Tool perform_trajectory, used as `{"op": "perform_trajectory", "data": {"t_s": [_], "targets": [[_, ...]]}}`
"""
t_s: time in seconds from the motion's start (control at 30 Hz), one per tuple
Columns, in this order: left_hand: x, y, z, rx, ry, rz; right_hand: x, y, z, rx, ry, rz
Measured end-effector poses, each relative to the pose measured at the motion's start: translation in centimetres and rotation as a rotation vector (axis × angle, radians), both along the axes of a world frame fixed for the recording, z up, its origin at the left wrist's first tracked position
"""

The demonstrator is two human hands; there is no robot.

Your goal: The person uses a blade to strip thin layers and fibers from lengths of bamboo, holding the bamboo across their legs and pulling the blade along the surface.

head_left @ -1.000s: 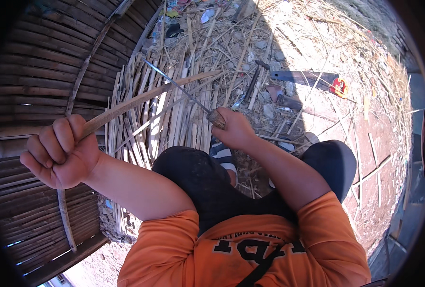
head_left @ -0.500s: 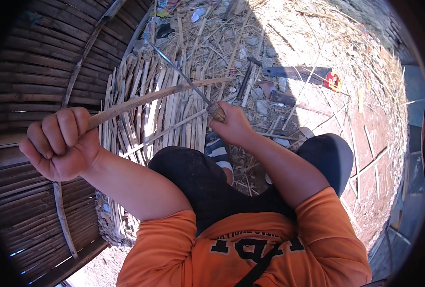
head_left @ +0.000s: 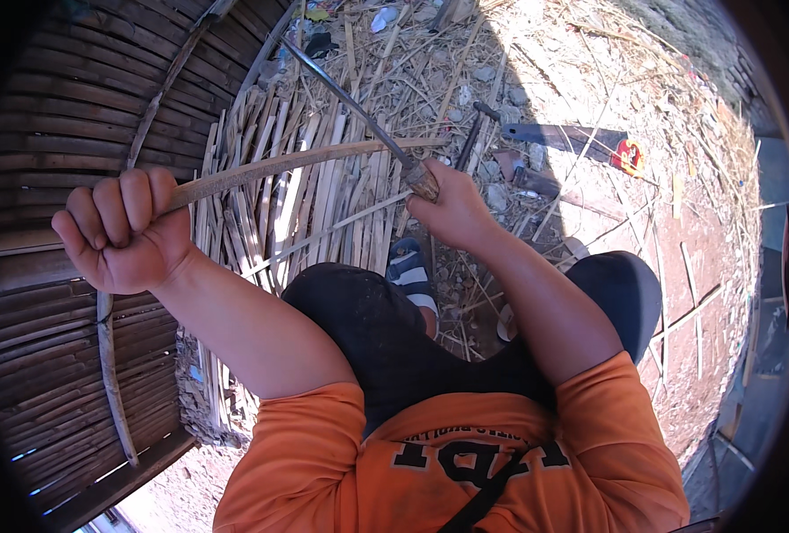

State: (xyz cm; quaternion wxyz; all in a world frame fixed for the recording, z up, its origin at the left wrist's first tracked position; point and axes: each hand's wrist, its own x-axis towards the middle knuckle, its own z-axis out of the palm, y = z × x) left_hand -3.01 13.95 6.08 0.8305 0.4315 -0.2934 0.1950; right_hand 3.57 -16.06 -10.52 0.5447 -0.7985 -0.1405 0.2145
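My left hand (head_left: 128,231) is closed in a fist around the near end of a long, slightly curved bamboo strip (head_left: 270,169). The strip's far end reaches out to the right, past the knife. In my right hand (head_left: 456,209) is the wooden handle (head_left: 421,182) of a long knife, its narrow metal blade (head_left: 341,93) pointing up and to the left. Blade and strip cross close to the handle; whether they touch I cannot tell.
Split bamboo strips (head_left: 274,209) lie in a pile before my knees. Beyond are a hammer (head_left: 474,133) and a handsaw (head_left: 572,138) with a red-yellow handle (head_left: 627,158). A slatted bamboo wall (head_left: 57,124) rises at left. Stones and scraps litter the ground.
Both hands have moved slightly forward, up in the picture, with the strip and the knife still held. More of the blade's flat side shows. The view has shifted a little.
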Motion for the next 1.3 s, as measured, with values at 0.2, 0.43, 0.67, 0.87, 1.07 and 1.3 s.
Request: {"op": "perform_trajectory", "data": {"t_s": [0.2,0.43,0.67,0.87,1.07,1.3], "targets": [[0.4,-0.9,0.0,-0.04,0.03,0.066,-3.1,0.4,-5.9,-0.115,-0.114,0.031],[0.4,-0.7,0.0,-0.024,0.007,0.0,-1.1,0.4,-1.0,-0.092,-0.159,0.033],[0.6,-1.8,0.2,0.0,0.009,0.0,-0.3,-1.0,-7.7,-0.257,-0.074,-0.021],[0.8,-2.3,0.4,0.031,-0.011,-0.02,-2.5,1.4,-3.1,-0.063,-0.015,0.091],[0.8,-1.5,0.0,-0.025,-0.011,-0.016,-0.4,-1.2,-11.6,-0.17,0.058,-0.104],[0.4,-0.1,-0.5,-0.05,-0.001,0.009,0.5,-0.1,-7.7,0.347,0.578,-0.158]]}}
